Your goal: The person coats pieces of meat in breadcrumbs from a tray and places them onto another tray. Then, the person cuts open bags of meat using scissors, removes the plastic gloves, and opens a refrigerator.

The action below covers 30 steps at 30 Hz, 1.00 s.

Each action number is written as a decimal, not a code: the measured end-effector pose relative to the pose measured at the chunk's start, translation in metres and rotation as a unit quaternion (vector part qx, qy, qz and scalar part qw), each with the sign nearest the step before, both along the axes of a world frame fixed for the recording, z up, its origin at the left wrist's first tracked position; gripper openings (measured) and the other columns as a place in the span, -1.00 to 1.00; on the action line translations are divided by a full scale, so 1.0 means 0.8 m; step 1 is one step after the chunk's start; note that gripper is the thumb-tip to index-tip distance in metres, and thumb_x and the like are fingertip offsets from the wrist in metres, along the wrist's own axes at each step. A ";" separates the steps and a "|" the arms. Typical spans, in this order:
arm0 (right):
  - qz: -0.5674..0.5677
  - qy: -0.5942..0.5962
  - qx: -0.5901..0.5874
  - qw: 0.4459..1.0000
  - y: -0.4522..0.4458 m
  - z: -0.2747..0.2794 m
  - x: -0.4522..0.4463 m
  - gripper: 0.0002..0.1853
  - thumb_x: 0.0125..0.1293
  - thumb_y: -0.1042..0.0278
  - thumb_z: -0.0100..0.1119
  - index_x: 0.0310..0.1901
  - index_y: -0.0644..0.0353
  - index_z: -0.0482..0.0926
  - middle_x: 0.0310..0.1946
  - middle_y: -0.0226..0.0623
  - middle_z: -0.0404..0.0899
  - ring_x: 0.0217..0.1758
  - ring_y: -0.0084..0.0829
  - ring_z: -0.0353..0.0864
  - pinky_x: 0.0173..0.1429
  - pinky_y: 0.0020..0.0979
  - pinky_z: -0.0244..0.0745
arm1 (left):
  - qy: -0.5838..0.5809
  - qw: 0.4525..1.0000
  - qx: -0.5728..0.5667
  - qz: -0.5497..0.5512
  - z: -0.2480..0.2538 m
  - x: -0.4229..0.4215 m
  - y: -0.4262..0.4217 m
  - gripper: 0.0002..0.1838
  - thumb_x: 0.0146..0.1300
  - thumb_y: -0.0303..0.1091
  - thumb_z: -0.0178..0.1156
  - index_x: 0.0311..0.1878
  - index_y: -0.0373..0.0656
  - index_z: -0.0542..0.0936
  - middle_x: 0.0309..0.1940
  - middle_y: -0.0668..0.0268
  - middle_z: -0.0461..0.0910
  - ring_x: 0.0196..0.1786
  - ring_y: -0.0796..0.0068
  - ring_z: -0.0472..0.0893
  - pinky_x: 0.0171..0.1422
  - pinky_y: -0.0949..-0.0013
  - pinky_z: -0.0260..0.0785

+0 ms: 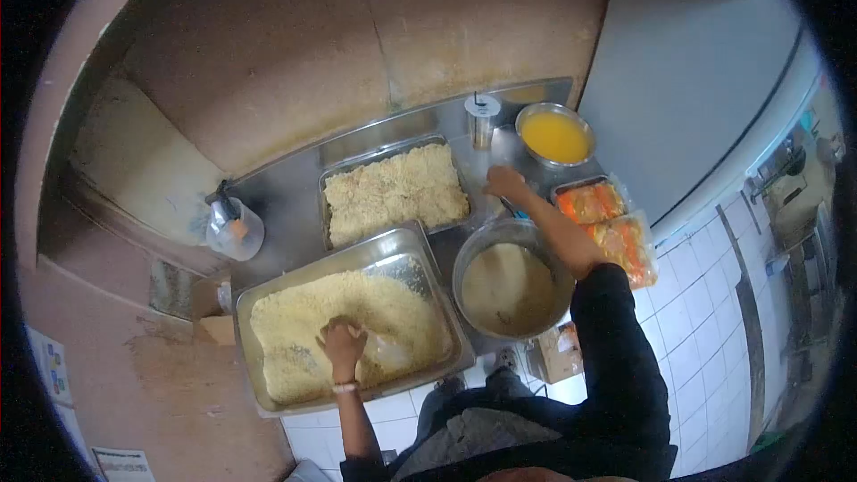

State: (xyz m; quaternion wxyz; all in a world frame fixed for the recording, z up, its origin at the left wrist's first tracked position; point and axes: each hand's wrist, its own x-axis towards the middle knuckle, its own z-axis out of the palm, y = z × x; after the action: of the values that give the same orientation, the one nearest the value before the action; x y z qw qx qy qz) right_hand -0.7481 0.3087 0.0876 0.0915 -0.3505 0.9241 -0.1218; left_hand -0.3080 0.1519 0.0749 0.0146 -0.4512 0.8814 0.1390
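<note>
My left hand is over the large metal tray of pale yellow breadcrumbs. Its fingers are apart and bent down at the crumbs, their tips partly hidden. Just right of it lies a pale, smooth piece that I cannot name. My right hand reaches past the pot of cloudy beige liquid, its fingers curled together. What it holds, if anything, is hidden; something small and blue shows below it. Left of that hand, a second tray holds crumb-coated pieces in rows.
Behind my right hand stand a lidded clear cup and a metal bowl of orange-yellow liquid. Bagged orange-and-red food packs lie at the right edge. A plastic spray bottle is at the left. A cardboard box sits below the counter.
</note>
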 end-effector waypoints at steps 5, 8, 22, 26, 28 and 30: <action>-0.006 -0.053 0.107 0.993 -0.046 -0.076 -0.056 -0.40 -0.11 0.04 0.25 -0.06 0.30 0.44 -0.05 -0.04 0.47 0.03 -0.06 0.45 0.06 -0.14 0.37 | 0.018 0.999 0.017 -0.037 0.021 0.019 0.012 -0.35 -0.24 -0.26 0.34 0.04 0.09 0.34 0.04 0.24 0.34 0.16 0.12 0.24 0.24 -0.05 0.01; -0.020 -0.111 0.084 0.990 -0.041 -0.094 -0.059 -0.57 0.03 0.08 0.14 -0.18 0.27 0.51 -0.18 -0.09 0.52 -0.04 -0.20 0.50 -0.06 -0.11 0.42 | 0.141 0.986 -0.051 -0.074 0.042 0.014 0.027 -0.37 -0.25 -0.35 0.33 0.01 0.00 0.35 0.03 0.20 0.33 0.14 0.11 0.25 0.22 0.08 0.02; 0.102 -0.008 0.016 0.995 -0.038 -0.141 -0.092 -0.76 -0.22 0.29 0.13 -0.47 0.20 0.61 -0.47 -0.08 0.58 -0.44 -0.10 0.57 -0.30 -0.14 0.47 | 0.288 0.933 -0.088 -0.196 0.119 -0.172 0.109 -0.48 -0.13 -0.32 0.26 -0.02 -0.11 0.37 0.01 0.14 0.35 0.10 0.07 0.25 0.21 0.12 0.00; 0.021 0.026 -0.125 0.992 0.104 0.038 -0.036 -0.78 -0.10 0.26 0.14 -0.44 0.21 0.57 -0.51 -0.11 0.56 -0.40 -0.14 0.57 -0.32 -0.20 0.44 | 0.297 0.899 -0.078 -0.312 0.124 -0.238 0.104 -0.62 -0.10 -0.31 0.23 -0.15 -0.09 0.44 -0.10 0.22 0.44 -0.01 0.14 0.35 0.13 0.18 0.09; 0.012 0.036 -0.182 0.982 0.194 0.062 -0.021 -0.82 -0.01 0.27 0.11 -0.47 0.23 0.49 -0.54 -0.14 0.53 -0.41 -0.21 0.55 -0.33 -0.25 0.40 | 0.252 0.897 -0.103 -0.348 0.131 -0.301 0.112 -0.67 -0.07 -0.31 0.21 -0.18 -0.10 0.46 -0.14 0.26 0.47 -0.07 0.16 0.38 0.08 0.18 0.14; -0.026 -0.007 -0.215 0.976 0.291 0.114 0.038 -0.84 0.03 0.33 0.08 -0.47 0.26 0.47 -0.54 -0.11 0.50 -0.44 -0.21 0.51 -0.33 -0.27 0.38 | 0.214 0.839 -0.124 -0.485 0.118 -0.379 0.113 -0.66 -0.09 -0.27 0.22 -0.17 -0.09 0.48 -0.12 0.26 0.46 -0.09 0.16 0.38 0.08 0.16 0.16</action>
State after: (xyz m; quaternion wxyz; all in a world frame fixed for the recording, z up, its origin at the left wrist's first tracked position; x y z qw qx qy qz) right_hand -0.7173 0.5413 0.1792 0.0176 -0.3371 0.8842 -0.3228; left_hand -0.6110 0.2419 0.1691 -0.1646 0.0770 0.9786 0.0964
